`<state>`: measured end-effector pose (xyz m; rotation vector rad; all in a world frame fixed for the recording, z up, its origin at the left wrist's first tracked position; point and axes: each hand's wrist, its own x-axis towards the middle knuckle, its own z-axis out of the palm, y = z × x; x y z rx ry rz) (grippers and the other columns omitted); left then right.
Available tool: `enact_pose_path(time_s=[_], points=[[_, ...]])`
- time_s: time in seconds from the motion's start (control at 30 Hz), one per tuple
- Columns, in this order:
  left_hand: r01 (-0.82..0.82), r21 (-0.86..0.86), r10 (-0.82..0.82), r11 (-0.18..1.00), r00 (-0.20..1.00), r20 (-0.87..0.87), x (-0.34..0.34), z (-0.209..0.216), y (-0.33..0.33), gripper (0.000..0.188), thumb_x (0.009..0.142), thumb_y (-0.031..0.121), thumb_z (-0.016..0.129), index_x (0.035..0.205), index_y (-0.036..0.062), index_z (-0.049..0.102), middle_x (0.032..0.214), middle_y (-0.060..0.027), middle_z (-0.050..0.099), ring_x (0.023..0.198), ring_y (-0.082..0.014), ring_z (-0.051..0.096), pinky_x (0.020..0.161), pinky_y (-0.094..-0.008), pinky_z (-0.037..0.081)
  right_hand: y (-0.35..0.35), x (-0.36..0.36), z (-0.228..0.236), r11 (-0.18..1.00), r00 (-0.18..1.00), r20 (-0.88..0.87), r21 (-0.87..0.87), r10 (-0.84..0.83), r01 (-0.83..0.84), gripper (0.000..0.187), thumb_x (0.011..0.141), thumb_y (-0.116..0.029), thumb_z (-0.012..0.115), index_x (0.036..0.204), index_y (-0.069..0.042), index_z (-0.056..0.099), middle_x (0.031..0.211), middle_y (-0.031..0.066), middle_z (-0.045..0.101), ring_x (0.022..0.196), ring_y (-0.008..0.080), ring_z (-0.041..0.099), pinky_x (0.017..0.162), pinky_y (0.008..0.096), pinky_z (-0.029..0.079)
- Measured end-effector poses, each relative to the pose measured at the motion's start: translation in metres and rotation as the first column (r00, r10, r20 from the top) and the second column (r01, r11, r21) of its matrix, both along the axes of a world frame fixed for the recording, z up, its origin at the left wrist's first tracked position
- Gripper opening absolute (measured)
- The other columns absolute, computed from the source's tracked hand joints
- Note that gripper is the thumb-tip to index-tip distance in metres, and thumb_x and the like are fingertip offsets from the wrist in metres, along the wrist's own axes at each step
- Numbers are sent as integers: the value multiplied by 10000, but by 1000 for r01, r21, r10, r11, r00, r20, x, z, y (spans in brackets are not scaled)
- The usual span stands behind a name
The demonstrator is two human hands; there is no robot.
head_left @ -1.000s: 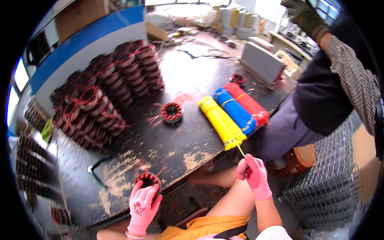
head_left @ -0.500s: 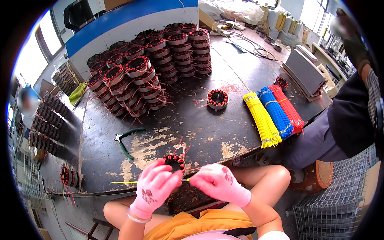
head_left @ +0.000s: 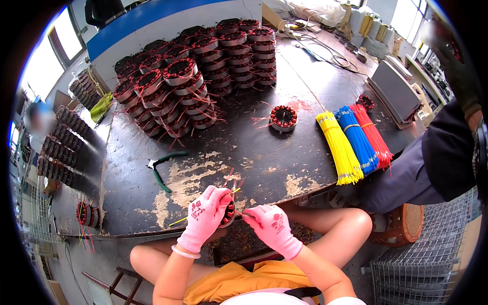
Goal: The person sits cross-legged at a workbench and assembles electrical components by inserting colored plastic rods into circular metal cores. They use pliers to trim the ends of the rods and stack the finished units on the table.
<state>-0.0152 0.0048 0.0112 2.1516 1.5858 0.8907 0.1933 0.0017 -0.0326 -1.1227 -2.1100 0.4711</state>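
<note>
My left hand (head_left: 207, 216), in a pink glove, is closed in a pinch on a thin yellow wire (head_left: 178, 221). The wire slants behind the fingers, and its short tip shows just above them. Beside that hand, at the table's front edge, is a motor stator (head_left: 228, 214) with red windings, partly covered by the glove. Loose reddish lead wires (head_left: 233, 179) stick up from its far side. My right hand (head_left: 274, 226), also gloved, is pinched shut just right of the stator; what is between its fingertips is too small to make out.
Stacked stators (head_left: 178, 91) fill the table's back left. Green-handled pliers (head_left: 161, 173) lie nearer. One stator (head_left: 283, 118) stands mid-table, left of bundled yellow (head_left: 340, 150), blue (head_left: 357, 140) and red wires (head_left: 371, 136). Another person (head_left: 432, 147) is at the right.
The yellow wire has gone from nearly level to slanting up to the right. My left hand has turned and risen with it. My right hand has left the wire's tip and is beside the stator.
</note>
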Motion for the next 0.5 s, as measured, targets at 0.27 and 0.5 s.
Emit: enact_pose_path(time_s=[0.27,0.5], points=[[44,-2,-42,999,975,220,2,8,4,199,949,58,622,1146,73,638,1041,-115,645,896,-322,687,751,-383,556,84,9,46,523,947,-309,-795,86,-307,315,962,-226,621,1177,-8,696,917,61,722,779,130,655,706,303,541],[29,-30,-21,999,972,234,10,2,11,211,958,8,603,1167,26,628,1027,-115,620,890,-262,667,790,-334,537,101,-17,31,380,902,-427,-826,64,-418,189,970,-219,632,1024,-45,681,833,-10,661,724,80,615,615,238,469]])
